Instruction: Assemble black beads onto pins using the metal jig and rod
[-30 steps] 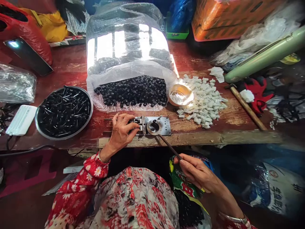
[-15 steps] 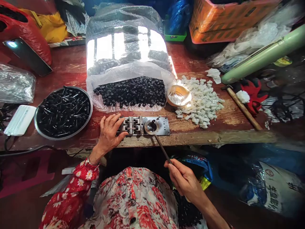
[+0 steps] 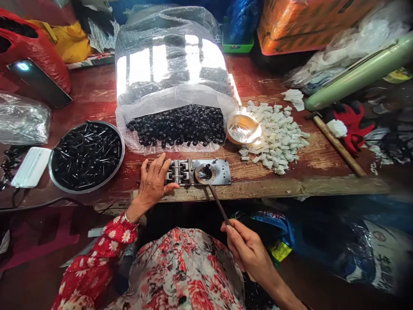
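At the front edge of the table (image 3: 97,92), the metal jig (image 3: 222,172) is judged liable to pinch the left hand (image 3: 153,183), laid against its left end with fingers spread flat and empty, if the lever (image 3: 218,204), gripped by the closed fingers of the right hand (image 3: 250,252), is swung abruptly.

— What do we have under our left hand (image 3: 154,181)?
— A flat grey metal jig (image 3: 222,171), lying level. Our spread fingers rest on its left end, touching the small clamp blocks (image 3: 178,171).
— And the lever (image 3: 217,201)?
— Thin and dark. It slants from the jig's ring (image 3: 205,173), just right of that hand, down to our right hand (image 3: 248,249), which grips its near end.
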### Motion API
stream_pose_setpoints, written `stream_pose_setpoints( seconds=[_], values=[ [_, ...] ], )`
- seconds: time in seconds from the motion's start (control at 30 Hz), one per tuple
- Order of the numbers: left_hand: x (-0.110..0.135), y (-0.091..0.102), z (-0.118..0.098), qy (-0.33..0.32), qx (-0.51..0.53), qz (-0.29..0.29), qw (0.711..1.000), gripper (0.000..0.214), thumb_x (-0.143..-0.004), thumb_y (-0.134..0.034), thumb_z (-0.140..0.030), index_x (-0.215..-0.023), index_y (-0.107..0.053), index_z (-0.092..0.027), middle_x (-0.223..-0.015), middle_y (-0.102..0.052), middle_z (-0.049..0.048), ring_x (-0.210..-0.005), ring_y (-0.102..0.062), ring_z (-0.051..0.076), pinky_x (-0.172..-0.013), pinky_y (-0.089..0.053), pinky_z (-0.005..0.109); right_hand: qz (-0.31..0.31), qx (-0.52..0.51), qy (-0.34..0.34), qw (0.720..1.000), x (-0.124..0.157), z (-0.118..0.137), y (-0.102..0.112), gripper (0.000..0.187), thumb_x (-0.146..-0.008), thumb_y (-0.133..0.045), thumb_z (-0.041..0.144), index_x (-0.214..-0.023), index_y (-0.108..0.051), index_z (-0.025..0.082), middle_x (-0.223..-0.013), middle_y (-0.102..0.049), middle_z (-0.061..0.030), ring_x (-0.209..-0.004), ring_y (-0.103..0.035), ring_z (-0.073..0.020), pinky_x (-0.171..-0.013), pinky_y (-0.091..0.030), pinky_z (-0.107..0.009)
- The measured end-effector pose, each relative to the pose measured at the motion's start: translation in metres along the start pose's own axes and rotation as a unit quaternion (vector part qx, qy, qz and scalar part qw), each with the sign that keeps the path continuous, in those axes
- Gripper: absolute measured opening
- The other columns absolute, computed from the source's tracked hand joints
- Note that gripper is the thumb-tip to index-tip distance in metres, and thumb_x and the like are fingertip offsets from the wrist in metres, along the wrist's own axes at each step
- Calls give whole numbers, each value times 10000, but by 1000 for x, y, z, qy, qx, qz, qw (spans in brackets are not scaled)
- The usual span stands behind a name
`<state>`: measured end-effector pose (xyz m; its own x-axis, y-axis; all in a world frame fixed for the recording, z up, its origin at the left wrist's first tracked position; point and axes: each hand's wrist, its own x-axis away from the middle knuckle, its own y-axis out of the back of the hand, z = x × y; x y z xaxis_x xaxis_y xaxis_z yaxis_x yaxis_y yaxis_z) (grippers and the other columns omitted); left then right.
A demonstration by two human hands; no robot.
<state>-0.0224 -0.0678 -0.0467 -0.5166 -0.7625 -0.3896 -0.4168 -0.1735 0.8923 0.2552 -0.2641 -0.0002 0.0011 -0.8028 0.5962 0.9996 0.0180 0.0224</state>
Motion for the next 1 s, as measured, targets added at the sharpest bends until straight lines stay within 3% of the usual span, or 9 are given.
stream_pose_setpoints(
  seconds=[0.17,0.33,0.6,0.8,0.9,1.0],
  values=[
    [-1,-4,0,-6,-3,-2,1000,841,-980,-393,-792,-1531,-492,-164,-1582,-519,252,-1416,-554,358,-1257,-223,571,-19,-24,-13,999,2,2,-19,568,-939,-539,790,-936,-574,223,-508,-361,116,-351,-269,-61,-316,-276,-186],
    [-1,-3,-1,-13,-6,-9,1000,855,-972,-428,-790,-1532,-480,-147,-1572,-524,266,-1417,-557,364,-1257,-229,575,-31,-55,-8,998,2,-4,-30,550,-946,-547,780,-899,-545,232,-500,-369,117,-327,-285,-57,-305,-270,-179],
    [0,-5,0,-4,-13,-4,1000,852,-967,-439,-795,-1504,-507,-137,-1560,-533,276,-1415,-557,363,-1257,-240,573,-21,-166,-9,986,-1,-4,-66,532,-937,-577,773,-926,-490,249,-544,-381,131,-325,-269,-39,-291,-266,-152],
    [-3,7,-2,-3,24,6,1000,750,-1030,-412,-708,-1511,-489,-137,-1580,-514,255,-1431,-524,347,-1247,-262,577,13,-181,9,983,-3,-10,-59,477,-992,-542,718,-986,-504,242,-562,-403,127,-339,-288,-40,-316,-277,-147],
    [-9,18,-3,-2,69,14,998,527,-1048,-504,-515,-1444,-549,-170,-1540,-566,200,-1437,-508,319,-1234,-307,558,37,-153,10,987,-3,-15,-52,480,-1002,-510,730,-1007,-502,250,-576,-392,125,-359,-272,-49,-326,-289,-156],
    [-17,30,-3,-18,84,25,996,314,-972,-587,-331,-1259,-665,-229,-1368,-692,110,-1397,-534,298,-1238,-313,554,44,-78,-1,996,-3,-16,-38,520,-987,-473,778,-982,-512,260,-558,-362,118,-374,-267,-73,-327,-292,-178]
  ],
)
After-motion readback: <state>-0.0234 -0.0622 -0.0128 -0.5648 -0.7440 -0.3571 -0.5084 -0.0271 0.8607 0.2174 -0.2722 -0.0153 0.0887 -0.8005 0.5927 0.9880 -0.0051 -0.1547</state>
